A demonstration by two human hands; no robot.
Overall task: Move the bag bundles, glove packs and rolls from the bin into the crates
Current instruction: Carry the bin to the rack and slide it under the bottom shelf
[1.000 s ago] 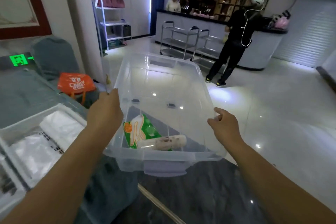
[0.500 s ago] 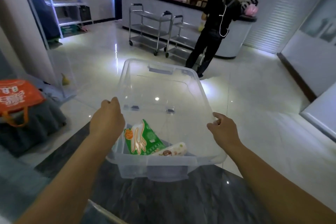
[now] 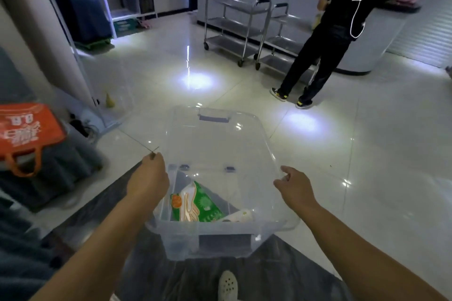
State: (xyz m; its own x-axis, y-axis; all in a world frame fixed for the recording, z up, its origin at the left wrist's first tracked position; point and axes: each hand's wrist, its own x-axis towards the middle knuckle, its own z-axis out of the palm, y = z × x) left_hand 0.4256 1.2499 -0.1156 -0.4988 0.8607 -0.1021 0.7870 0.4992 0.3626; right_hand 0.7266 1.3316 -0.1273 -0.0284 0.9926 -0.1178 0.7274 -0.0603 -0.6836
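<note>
Two steel carts and a person in black stood well beyond both hands, an orange bag off past the left hand. Between the hands, the clear bin ran lengthwise away. Left hand gripped its left rim; right hand pinched the right rim. Inside, near end: a green glove pack and a roll just beside it.
</note>
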